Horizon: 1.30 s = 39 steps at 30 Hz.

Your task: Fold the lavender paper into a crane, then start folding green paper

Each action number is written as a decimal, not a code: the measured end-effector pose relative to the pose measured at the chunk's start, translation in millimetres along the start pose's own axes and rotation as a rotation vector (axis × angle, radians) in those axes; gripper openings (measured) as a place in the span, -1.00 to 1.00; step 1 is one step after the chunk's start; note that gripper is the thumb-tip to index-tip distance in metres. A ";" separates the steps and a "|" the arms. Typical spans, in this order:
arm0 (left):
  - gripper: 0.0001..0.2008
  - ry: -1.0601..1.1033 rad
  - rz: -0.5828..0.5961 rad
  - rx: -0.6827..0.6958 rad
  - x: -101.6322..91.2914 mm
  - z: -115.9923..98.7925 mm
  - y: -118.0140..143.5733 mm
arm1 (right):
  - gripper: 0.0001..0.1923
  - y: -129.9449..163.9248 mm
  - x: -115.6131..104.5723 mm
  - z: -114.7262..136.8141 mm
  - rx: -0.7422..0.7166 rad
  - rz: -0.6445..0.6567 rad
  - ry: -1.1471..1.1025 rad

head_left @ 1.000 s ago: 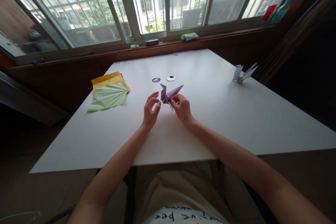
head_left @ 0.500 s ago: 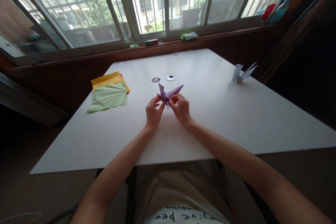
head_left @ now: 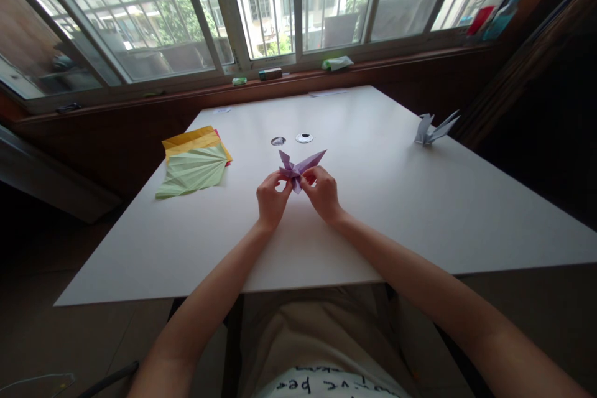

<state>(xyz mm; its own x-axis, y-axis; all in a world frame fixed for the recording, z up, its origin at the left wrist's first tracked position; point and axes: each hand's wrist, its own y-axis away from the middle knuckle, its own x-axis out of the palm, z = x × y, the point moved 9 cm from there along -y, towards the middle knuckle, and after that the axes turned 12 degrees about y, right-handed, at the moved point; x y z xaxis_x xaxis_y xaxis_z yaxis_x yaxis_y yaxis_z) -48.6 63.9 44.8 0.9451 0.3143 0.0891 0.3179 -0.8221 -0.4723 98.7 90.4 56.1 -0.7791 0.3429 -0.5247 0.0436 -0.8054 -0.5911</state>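
A purple origami crane (head_left: 297, 169) is held between both hands above the middle of the white table (head_left: 396, 217). My left hand (head_left: 273, 198) pinches its left side between thumb and fingers. On the other side, my right hand (head_left: 321, 191) grips the paper in a similar pinch. One pointed tip rises to the upper right, a shorter bent one to the upper left, and a small point hangs down between the thumbs. The fingertips cover part of the folded body.
Left of the hands lie a creased light-green paper (head_left: 193, 171) and yellow-orange paper (head_left: 189, 140). Beyond the crane are two round flat pieces, one a white disc (head_left: 305, 138). A grey-white folded paper crane (head_left: 431, 129) stands near the right edge. Small items line the windowsill (head_left: 205, 96).
My left hand has shifted slightly left, and the crane's left part leans a little further out to the left. The right hand keeps nearly the same hold.
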 end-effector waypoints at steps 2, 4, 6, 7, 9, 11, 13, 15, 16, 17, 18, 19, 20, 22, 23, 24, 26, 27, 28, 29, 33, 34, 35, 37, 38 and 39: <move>-0.89 0.016 -0.009 -0.012 -1.1 0.6 -0.3 | -0.93 0.0 0.0 0.2 0.001 0.005 0.000; -0.90 0.035 -0.013 -0.032 -1.9 3.0 -0.8 | -0.92 0.0 0.3 -0.5 0.011 0.007 0.000; -0.90 0.062 -0.013 -0.062 -1.6 7.0 -1.4 | -0.92 -0.1 0.6 -1.5 0.022 0.005 -0.001; -0.89 0.080 -0.009 -0.081 -0.9 9.5 -1.6 | -0.92 -0.2 0.6 -1.9 0.025 0.003 -0.002; -0.86 0.128 0.005 -0.129 1.6 15.2 -1.8 | -0.91 -0.5 0.2 -2.4 0.027 -0.005 -0.002; -0.80 0.193 0.022 -0.187 4.7 21.2 -1.2 | -0.91 -0.6 -0.6 -2.2 0.022 -0.013 0.000; -0.71 0.266 0.023 -0.247 6.2 27.1 -0.2 | -0.91 -0.1 -1.6 -1.1 0.011 -0.022 0.003; -0.61 0.333 0.007 -0.304 5.5 32.9 0.7 | -0.91 1.1 -1.7 1.2 -0.011 -0.025 0.004; -0.57 0.361 0.002 -0.335 5.3 36.0 1.1 | -0.91 1.9 -1.4 2.8 -0.024 -0.024 0.005; -0.54 0.387 0.006 -0.369 5.9 39.2 1.4 | -0.91 2.8 -0.9 4.6 -0.040 -0.021 0.006; -0.54 0.412 0.021 -0.406 7.6 42.2 1.9 | -0.91 3.7 -0.2 6.5 -0.057 -0.016 0.007; -0.56 0.436 0.044 -0.442 10.2 44.6 2.5 | -0.91 4.5 0.6 8.4 -0.075 -0.009 0.008; -0.60 0.461 0.071 -0.473 13.2 46.2 3.1 | -0.92 5.1 1.2 10.1 -0.090 -0.002 0.010; -0.67 0.506 0.120 -0.515 18.9 46.5 4.3 | -0.92 5.8 2.1 12.5 -0.114 0.007 0.014; -0.69 0.526 0.135 -0.526 20.7 45.7 4.7 | -0.93 5.7 2.2 13.1 -0.120 0.008 0.017; -0.69 0.542 0.142 -0.533 21.8 44.7 5.0 | -0.93 5.5 2.3 13.4 -0.125 0.008 0.020; -0.69 0.558 0.141 -0.541 22.0 43.0 5.5 | -0.93 5.0 3.3 13.5 -0.133 0.011 0.026; -0.68 0.559 0.134 -0.541 21.1 42.6 5.5 | -0.93 4.9 4.1 13.5 -0.139 0.014 0.028; -0.68 0.555 0.121 -0.538 19.5 42.6 5.2 | -0.93 4.9 5.1 13.6 -0.145 0.018 0.030; -0.68 0.546 0.103 -0.533 17.2 43.0 4.6 | -0.93 5.2 6.1 13.8 -0.153 0.023 0.033; -0.65 0.483 0.008 -0.495 4.4 46.0 0.6 | -0.94 7.3 5.7 16.6 -0.184 0.020 0.039; -0.63 0.463 -0.008 -0.487 1.7 46.4 -0.2 | -0.94 7.5 3.8 17.6 -0.189 0.009 0.040; -0.62 0.444 -0.018 -0.479 -0.5 46.6 -0.7 | -0.94 7.5 1.2 18.4 -0.192 -0.006 0.041; -0.60 0.404 -0.023 -0.462 -2.9 45.9 -1.3 | -0.96 6.7 -5.5 20.0 -0.198 -0.042 0.040; -0.59 0.386 -0.018 -0.453 -3.3 45.1 -1.3 | -0.96 6.1 -9.6 21.1 -0.208 -0.068 0.037; -0.58 0.368 -0.011 -0.444 -3.1 44.2 -1.3 | -0.95 5.5 -13.7 22.4 -0.223 -0.096 0.035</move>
<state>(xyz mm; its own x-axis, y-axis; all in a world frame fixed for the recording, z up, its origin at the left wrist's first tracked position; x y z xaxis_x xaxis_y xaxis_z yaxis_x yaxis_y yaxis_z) -55.3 84.9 6.3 0.8805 0.2031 0.4284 0.2535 -0.9653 -0.0633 95.6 70.5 73.8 -0.7644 0.4321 -0.4785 0.1105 -0.6434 -0.7575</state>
